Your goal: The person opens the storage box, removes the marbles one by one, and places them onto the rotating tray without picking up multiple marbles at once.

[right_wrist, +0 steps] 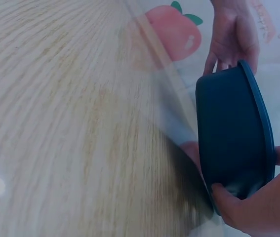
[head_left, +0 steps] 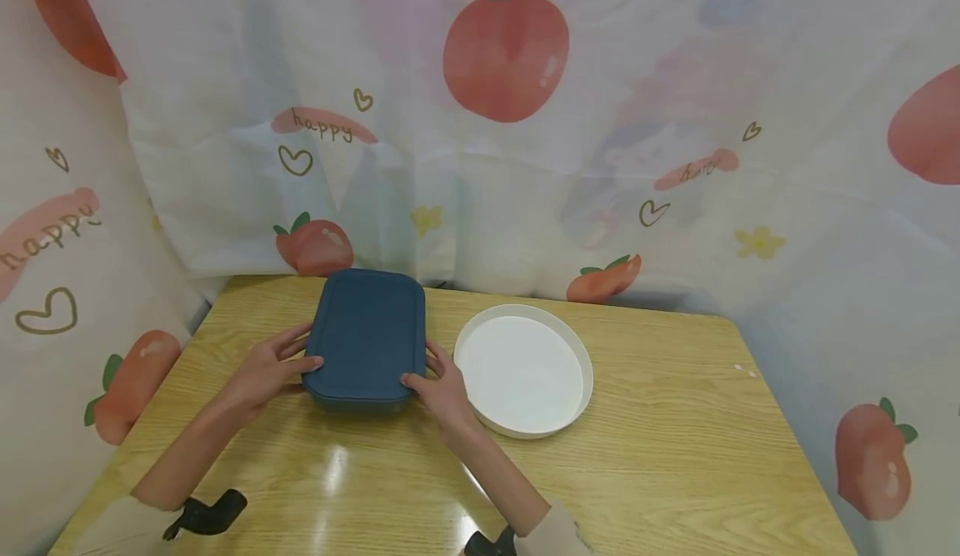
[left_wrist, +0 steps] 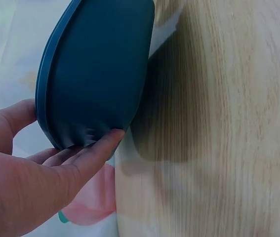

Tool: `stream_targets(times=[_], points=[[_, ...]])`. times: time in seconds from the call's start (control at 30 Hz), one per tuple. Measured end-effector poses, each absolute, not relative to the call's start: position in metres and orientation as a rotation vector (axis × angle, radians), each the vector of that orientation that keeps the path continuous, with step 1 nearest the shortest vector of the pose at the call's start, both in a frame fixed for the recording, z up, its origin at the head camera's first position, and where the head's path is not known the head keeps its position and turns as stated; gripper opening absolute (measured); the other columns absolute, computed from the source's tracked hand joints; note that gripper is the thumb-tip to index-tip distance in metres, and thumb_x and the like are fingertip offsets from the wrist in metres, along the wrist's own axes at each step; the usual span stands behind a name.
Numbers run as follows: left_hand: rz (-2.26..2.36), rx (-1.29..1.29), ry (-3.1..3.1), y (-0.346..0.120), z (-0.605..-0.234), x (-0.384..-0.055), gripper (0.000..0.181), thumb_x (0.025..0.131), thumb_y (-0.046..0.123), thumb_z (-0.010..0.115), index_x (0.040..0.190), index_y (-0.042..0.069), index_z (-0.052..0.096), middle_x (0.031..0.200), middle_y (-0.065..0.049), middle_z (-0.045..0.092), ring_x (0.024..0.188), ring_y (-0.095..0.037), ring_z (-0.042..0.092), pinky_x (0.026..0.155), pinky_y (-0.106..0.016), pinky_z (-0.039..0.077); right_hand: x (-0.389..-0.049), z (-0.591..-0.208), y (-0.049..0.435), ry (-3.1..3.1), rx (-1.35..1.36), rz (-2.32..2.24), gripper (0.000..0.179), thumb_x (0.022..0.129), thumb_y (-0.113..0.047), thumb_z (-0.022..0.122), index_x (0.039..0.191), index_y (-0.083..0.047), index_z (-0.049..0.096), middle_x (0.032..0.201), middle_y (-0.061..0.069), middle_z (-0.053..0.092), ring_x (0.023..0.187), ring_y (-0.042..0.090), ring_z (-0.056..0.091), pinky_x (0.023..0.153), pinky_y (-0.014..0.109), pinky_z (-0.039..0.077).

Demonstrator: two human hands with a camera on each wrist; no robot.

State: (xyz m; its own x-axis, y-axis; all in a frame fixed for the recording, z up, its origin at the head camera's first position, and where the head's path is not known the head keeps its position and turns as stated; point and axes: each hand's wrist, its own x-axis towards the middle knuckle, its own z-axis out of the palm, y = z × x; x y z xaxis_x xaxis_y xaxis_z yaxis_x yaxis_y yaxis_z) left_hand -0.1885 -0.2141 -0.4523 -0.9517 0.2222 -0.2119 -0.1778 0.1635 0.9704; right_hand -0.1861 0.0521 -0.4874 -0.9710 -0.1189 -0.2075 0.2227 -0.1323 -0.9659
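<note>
A dark blue rectangular food container (head_left: 367, 335) with a lid is held between both hands at the table's left side. My left hand (head_left: 258, 373) grips its left side, thumb on the lid's edge and fingers against the side wall. On the opposite side, my right hand (head_left: 446, 389) holds the near right corner, its thumb on top. The wrist views show the container's smooth side (left_wrist: 98, 64) and its rim, with a shadow on the wood below. It looks slightly raised off the table. Whatever is inside stays hidden under the lid.
A round white shallow tray (head_left: 522, 373) lies on the wooden table (head_left: 675, 431) just right of my right hand. A fruit-printed curtain (head_left: 510, 189) hangs behind the table and along both sides.
</note>
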Motion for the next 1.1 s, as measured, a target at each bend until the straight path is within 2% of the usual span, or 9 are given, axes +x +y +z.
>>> stream_targets(times=[0.4, 0.57, 0.83, 1.1], points=[[1.89, 0.058, 2.083, -0.207, -0.459, -0.187, 0.078, 0.1, 0.012, 0.063, 0.16, 0.004, 0.013, 0.159, -0.03, 0.018, 0.121, -0.029, 0.058, 0.089, -0.044, 0.054, -0.175, -0.493, 0.063, 1.874, 0.095, -2.241, 0.076, 0.089, 0.001, 0.069, 0.156, -0.01, 0.034, 0.148, 0.021, 0.044, 0.114, 0.03, 0.061, 0.09, 0.038, 0.053], [1.899, 0.067, 2.071, -0.204, -0.462, -0.185, 0.078, 0.1, 0.012, 0.063, 0.16, 0.005, 0.014, 0.159, -0.03, 0.019, 0.124, -0.032, 0.055, 0.088, -0.043, 0.054, -0.171, -0.494, 0.066, 1.867, 0.081, -2.257, 0.078, 0.089, 0.002, 0.068, 0.156, -0.006, 0.031, 0.15, 0.024, 0.04, 0.116, 0.032, 0.06, 0.093, 0.037, 0.052], [1.905, 0.07, 2.063, -0.201, -0.469, -0.184, 0.079, 0.099, 0.014, 0.064, 0.161, 0.008, 0.015, 0.16, -0.028, 0.019, 0.131, -0.038, 0.048, 0.092, -0.044, 0.052, -0.165, -0.494, 0.071, 1.889, 0.071, -2.239, 0.078, 0.09, 0.0, 0.069, 0.157, -0.008, 0.029, 0.152, 0.023, 0.037, 0.121, 0.035, 0.057, 0.096, 0.038, 0.05], [1.95, 0.054, 2.026, -0.202, -0.482, -0.181, 0.08, 0.098, 0.013, 0.066, 0.161, 0.01, 0.016, 0.16, -0.025, 0.02, 0.122, -0.023, 0.057, 0.091, -0.043, 0.053, -0.16, -0.496, 0.074, 1.912, 0.042, -2.218, 0.08, 0.092, -0.003, 0.069, 0.159, -0.01, 0.025, 0.155, 0.023, 0.033, 0.127, 0.041, 0.051, 0.098, 0.04, 0.049]])
